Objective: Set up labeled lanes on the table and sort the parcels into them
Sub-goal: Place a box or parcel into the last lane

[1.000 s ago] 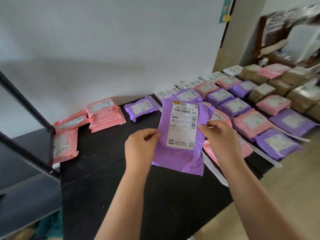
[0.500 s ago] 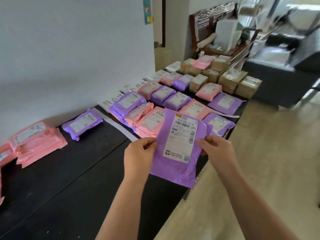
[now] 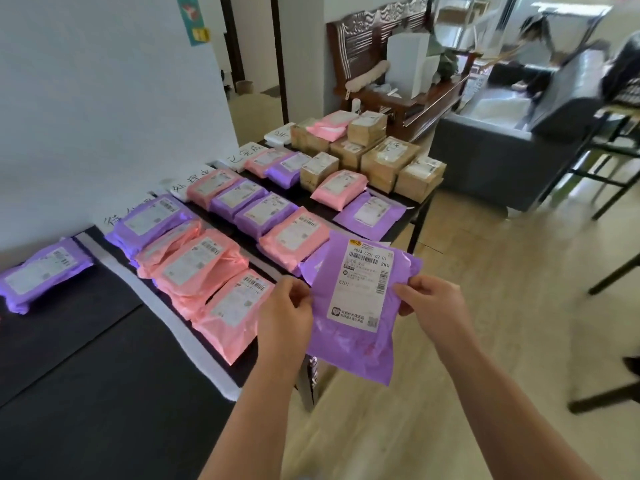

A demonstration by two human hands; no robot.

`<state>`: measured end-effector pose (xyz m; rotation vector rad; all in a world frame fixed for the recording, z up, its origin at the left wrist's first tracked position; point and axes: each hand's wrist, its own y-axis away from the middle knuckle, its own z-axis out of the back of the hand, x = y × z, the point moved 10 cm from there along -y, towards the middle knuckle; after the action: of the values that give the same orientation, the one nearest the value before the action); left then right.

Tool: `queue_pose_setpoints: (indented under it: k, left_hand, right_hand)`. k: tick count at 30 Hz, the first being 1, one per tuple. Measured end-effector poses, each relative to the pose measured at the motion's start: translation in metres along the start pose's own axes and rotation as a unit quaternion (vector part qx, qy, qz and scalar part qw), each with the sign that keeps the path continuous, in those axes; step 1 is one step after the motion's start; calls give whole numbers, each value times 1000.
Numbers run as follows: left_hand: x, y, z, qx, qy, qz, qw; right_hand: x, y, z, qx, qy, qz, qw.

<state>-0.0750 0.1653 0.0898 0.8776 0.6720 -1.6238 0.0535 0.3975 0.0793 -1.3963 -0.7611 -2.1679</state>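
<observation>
I hold a purple parcel (image 3: pixel 360 306) with a white shipping label upright in front of me, over the table's front edge. My left hand (image 3: pixel 285 313) pinches its left side and my right hand (image 3: pixel 433 306) pinches its right side. On the black table (image 3: pixel 86 393) lie lanes of pink and purple parcels split by white tape strips (image 3: pixel 166 317). Handwritten paper labels (image 3: pixel 194 183) sit at the wall end of the lanes. A pink parcel (image 3: pixel 235 310) lies nearest my left hand. Brown boxes (image 3: pixel 388 164) fill the far lane.
A single purple parcel (image 3: pixel 41 275) lies left of the first tape strip. Beyond the table stand a carved wooden bench (image 3: pixel 391 98) and a grey sofa (image 3: pixel 519 133). Dark chair legs (image 3: pixel 609 393) stand on the wood floor at the right.
My view has swung right along the table, and the far lanes and brown boxes now show fully. The purple parcel stays in both hands, now over the table's front edge.
</observation>
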Motion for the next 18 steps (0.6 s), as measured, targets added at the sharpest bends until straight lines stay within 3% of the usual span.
queue_pose_setpoints:
  k: [7, 18]
  left_hand:
    - [-27, -52, -60, 17, -57, -5, 998]
    - [-73, -202, -170, 67, -107, -48, 991]
  right_hand:
    - [-14, -73, 16, 14, -4, -25, 1000]
    - [-19, -244, 7, -1, -2, -78, 997]
